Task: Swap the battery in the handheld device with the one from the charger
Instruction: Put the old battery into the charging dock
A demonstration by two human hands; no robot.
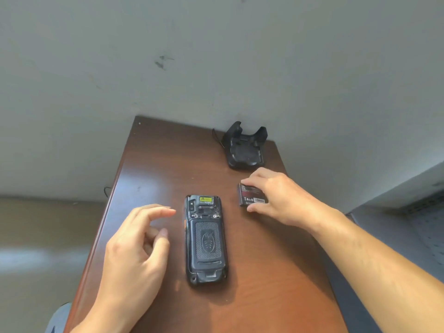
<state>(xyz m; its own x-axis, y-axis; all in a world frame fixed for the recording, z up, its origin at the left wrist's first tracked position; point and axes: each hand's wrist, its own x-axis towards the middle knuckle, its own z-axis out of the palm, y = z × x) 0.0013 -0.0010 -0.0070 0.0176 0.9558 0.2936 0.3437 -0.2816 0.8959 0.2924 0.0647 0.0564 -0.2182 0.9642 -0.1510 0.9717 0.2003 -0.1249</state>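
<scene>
The black handheld device lies face down in the middle of the brown table, its textured back cover on. To its right a black battery with a white label rests on the table, and my right hand grips it by its far and near edges. My left hand hovers just left of the device, fingers curled and apart, holding nothing. The black charger cradle stands at the far right corner with its front bay empty; I cannot tell whether a battery sits in its rear part.
A thin black cable runs from the cradle's left side toward the grey wall. The table is narrow, with its left edge close to my left hand and a grey ledge beyond the right edge.
</scene>
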